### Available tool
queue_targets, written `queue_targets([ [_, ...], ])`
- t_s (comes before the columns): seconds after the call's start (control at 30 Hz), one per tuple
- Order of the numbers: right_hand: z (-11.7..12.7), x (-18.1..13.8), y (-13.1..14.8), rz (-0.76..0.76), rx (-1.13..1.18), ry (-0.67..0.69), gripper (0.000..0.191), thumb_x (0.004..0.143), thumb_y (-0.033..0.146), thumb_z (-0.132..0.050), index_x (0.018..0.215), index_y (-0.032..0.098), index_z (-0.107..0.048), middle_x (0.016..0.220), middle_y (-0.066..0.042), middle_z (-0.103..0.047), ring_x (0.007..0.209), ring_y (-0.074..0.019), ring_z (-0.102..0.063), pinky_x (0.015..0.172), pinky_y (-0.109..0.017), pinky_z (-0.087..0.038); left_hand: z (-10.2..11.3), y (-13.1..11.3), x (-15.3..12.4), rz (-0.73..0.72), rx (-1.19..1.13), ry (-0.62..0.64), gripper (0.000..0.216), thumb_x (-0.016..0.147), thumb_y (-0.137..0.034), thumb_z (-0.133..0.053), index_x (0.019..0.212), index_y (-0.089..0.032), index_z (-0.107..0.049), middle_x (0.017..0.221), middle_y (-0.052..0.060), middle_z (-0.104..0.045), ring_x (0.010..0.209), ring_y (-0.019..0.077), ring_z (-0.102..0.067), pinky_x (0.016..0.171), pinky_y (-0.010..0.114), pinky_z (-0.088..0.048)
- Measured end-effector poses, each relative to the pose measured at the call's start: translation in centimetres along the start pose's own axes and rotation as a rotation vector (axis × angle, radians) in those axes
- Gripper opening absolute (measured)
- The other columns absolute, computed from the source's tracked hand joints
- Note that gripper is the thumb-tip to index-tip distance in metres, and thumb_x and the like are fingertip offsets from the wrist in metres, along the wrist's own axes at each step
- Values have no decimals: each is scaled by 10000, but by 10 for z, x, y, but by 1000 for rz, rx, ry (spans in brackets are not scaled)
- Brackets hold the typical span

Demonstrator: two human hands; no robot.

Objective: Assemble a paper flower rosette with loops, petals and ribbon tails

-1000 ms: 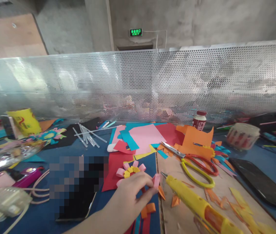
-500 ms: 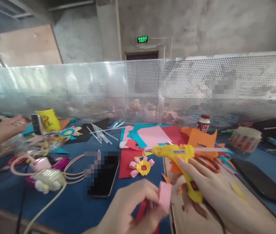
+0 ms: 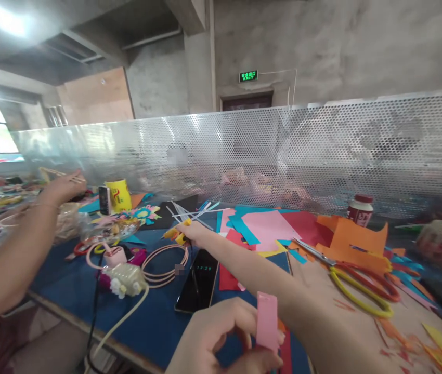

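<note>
My left hand [image 3: 221, 337] is low in the middle, pinching a folded pink paper strip [image 3: 267, 322] that stands upright. My right arm stretches across the table to the left. My right hand [image 3: 193, 231] is closed on a yellow glue gun [image 3: 176, 234], only partly visible, right beside a scatter of clear glue sticks [image 3: 190, 212]. A black phone [image 3: 199, 280] lies under my right forearm.
Another person's arm comes in from the left, their hand [image 3: 63, 186] holding thin sticks. Coloured paper sheets [image 3: 268, 226], yellow-and-red scissors [image 3: 361, 283], a yellow cup [image 3: 118, 195], a white plug block [image 3: 125, 278] with cables and a red-capped bottle [image 3: 359, 209] lie before a perforated metal screen [image 3: 244, 150].
My right hand has swung with the glue gun from the right side across to the far left by the glue sticks. The view has turned left. My left hand still holds the pink strip.
</note>
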State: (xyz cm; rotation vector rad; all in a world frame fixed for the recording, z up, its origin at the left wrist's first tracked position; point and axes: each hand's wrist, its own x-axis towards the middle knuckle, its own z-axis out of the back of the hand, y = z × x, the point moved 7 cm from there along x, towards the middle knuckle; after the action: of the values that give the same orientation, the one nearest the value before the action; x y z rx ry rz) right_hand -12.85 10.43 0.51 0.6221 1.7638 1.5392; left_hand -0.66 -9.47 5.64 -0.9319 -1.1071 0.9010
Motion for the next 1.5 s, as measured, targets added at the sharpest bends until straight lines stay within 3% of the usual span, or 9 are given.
queue_targets([
  [0.17,-9,25,-3,-3,-26,13,197,895,283,-537,985,115,-583,861,-12,-618,659,-92,-595,566,-234,-514,15,7,9,49,27,-120,101,773,-300,-638,782,-205,-670,805,32,-719,782,185,-661,741,280,-511],
  [0.3,17,14,5,37,-57,-14,198,890,285,-544,990,120,-586,883,-20,-624,689,-105,-605,593,-255,-524,29,11,19,77,77,-174,137,804,-324,-608,832,-201,-662,856,27,-722,789,178,-658,744,271,-513],
  [0.43,79,-44,17,189,-78,-160,201,898,313,-522,945,130,-590,864,-20,-622,702,-112,-601,633,-279,-517,42,23,33,100,97,-234,176,826,-335,-580,899,-187,-645,917,26,-717,768,163,-653,750,258,-515],
  [0.57,135,-154,18,471,-128,-452,297,919,410,-409,790,173,-532,731,15,-546,693,-120,-551,692,-285,-465,35,38,46,69,69,-264,269,868,-354,-514,1041,-173,-612,1058,62,-691,935,200,-645,861,292,-487],
  [0.73,145,-260,3,611,-389,-609,219,787,402,-600,873,204,-559,861,-14,-562,763,-155,-534,708,-302,-430,-10,45,56,12,69,-106,329,921,-303,-410,1194,-182,-546,1259,79,-590,1135,214,-555,964,325,-436],
  [0.97,156,-299,-5,681,-521,-813,142,805,329,-586,861,201,-615,876,-39,-589,707,-152,-568,656,-321,-482,-59,29,57,-22,2,103,383,907,-220,-408,1277,-179,-499,1347,77,-519,1236,214,-474,1053,358,-364],
  [1.13,170,-313,-12,631,-330,-859,172,800,360,-604,860,199,-610,831,-36,-634,752,-152,-612,658,-281,-520,-54,26,55,13,44,105,321,912,-277,-419,1176,-208,-588,1326,60,-542,1271,207,-436,1021,347,-397],
  [1.27,177,-333,-27,552,-272,-911,207,791,397,-606,881,211,-610,804,-27,-666,734,-148,-639,628,-244,-545,-39,48,61,16,339,123,245,886,-275,-459,1024,-201,-647,1162,72,-651,1098,220,-579,911,350,-470],
  [1.5,164,-363,-69,570,-372,-958,178,779,342,-603,875,197,-634,801,-41,-698,663,-158,-675,573,-206,-561,-42,89,67,-75,765,404,204,878,-245,-503,1021,-214,-645,1109,48,-658,1094,192,-555,988,328,-385],
])
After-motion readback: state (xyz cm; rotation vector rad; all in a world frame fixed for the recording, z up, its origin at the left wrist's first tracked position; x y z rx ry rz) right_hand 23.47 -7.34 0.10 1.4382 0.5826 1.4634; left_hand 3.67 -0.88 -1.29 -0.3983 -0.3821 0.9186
